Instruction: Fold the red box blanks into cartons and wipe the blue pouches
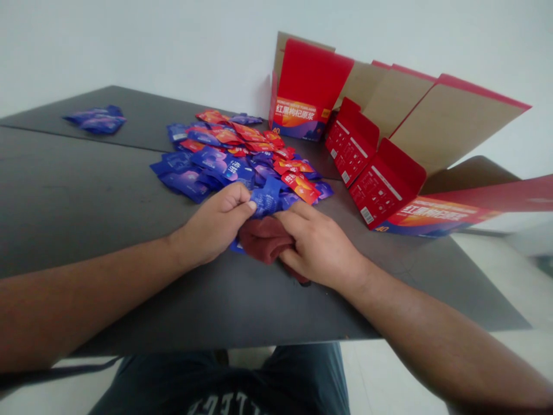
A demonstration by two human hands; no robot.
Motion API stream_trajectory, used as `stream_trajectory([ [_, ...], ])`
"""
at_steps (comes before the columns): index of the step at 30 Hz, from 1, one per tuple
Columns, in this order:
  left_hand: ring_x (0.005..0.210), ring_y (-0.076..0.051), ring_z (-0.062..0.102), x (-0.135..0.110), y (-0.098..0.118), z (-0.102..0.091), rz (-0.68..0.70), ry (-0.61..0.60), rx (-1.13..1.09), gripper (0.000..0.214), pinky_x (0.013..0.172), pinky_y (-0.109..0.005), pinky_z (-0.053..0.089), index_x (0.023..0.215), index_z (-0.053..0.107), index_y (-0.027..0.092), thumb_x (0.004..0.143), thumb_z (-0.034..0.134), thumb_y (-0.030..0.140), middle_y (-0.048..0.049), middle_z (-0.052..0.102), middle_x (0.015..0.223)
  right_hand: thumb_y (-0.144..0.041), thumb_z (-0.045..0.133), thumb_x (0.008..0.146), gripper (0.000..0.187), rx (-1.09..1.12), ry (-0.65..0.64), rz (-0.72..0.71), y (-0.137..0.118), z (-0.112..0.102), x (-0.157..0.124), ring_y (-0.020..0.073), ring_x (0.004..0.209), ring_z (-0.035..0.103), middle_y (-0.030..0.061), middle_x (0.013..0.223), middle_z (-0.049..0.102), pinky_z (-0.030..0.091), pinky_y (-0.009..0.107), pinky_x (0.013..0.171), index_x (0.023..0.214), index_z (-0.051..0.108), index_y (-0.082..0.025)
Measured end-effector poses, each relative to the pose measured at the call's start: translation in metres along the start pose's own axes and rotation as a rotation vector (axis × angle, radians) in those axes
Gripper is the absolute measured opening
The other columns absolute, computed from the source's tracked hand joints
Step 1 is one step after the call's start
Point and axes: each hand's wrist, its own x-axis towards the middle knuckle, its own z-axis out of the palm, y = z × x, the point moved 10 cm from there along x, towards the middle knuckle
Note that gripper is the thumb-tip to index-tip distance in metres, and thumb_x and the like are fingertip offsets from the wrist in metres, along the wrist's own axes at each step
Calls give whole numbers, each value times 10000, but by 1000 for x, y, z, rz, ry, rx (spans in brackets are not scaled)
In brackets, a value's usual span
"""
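Observation:
My left hand (213,226) pinches a blue sachet (264,201) at the near edge of a heap of blue and red-orange sachets (235,153) on the dark table (78,196). My right hand (317,248) is closed on a dark red cloth (263,237) that lies bunched under and between both hands. Part of another blue sachet peeks out beneath the cloth.
Several opened red and blue cartons (375,167) with raised brown flaps stand and lie at the back right. A small separate stack of blue sachets (95,120) sits at the far left. The table's near edge runs just above my lap.

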Motion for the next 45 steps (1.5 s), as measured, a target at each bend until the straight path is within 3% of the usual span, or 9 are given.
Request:
stream_trajectory([
  [3,674,-171,436,-1,3,-2,-14,8,77,197,606,-312,382,789,566,230,944,672,293,10,512,732,-242,668,997,261,4,-77,-99,-15,11,-2,247,1030,665,88,1142,695,543,357,861,1249,723,-204],
  [9,667,-167,441,0,-2,-3,-5,13,28,202,601,-316,376,821,538,235,968,657,303,17,510,743,-233,672,982,191,-29,-9,-6,-4,6,0,256,1009,656,94,1098,683,538,371,856,1157,725,-179],
  [13,643,-159,402,0,-3,-6,-21,50,58,202,586,-316,346,806,545,231,959,667,283,23,486,718,-235,672,996,299,10,-82,-116,-14,15,-1,246,1049,660,77,1138,689,534,352,861,1290,721,-213],
  [18,688,-167,435,1,0,-8,23,75,37,214,607,-305,372,806,547,229,970,669,290,16,500,749,-233,679,966,177,-16,-12,14,3,8,1,251,985,637,88,1074,675,536,366,849,1134,712,-191],
  [23,649,-159,420,0,-3,-8,-24,76,33,211,581,-303,360,805,546,231,963,671,295,25,481,712,-210,673,980,303,48,-107,-141,-16,18,-1,246,1073,656,85,1166,702,541,350,883,1279,719,-214],
  [29,618,-155,449,0,-6,1,-48,-46,29,236,542,-298,350,810,563,235,951,721,339,15,540,721,-195,654,903,214,102,179,29,22,-16,0,259,996,650,86,1043,695,551,382,886,1115,689,-202],
  [33,607,-156,449,0,-6,5,-43,-105,50,253,531,-300,343,807,546,239,955,713,358,13,541,713,-206,648,889,149,140,169,-4,24,-18,3,258,984,661,79,1019,709,558,378,871,1034,680,-216],
  [38,649,-172,458,-3,7,9,9,-162,155,194,564,-311,358,838,540,243,964,648,343,19,505,712,-194,657,916,327,136,234,128,40,-32,3,282,1076,697,92,1131,777,566,413,958,1230,747,-208],
  [45,735,-195,517,-4,17,14,65,-216,249,185,634,-326,405,843,541,236,967,608,356,-2,555,770,-263,683,917,287,128,272,172,56,-36,1,298,1040,717,103,1100,790,560,428,924,1180,767,-186],
])
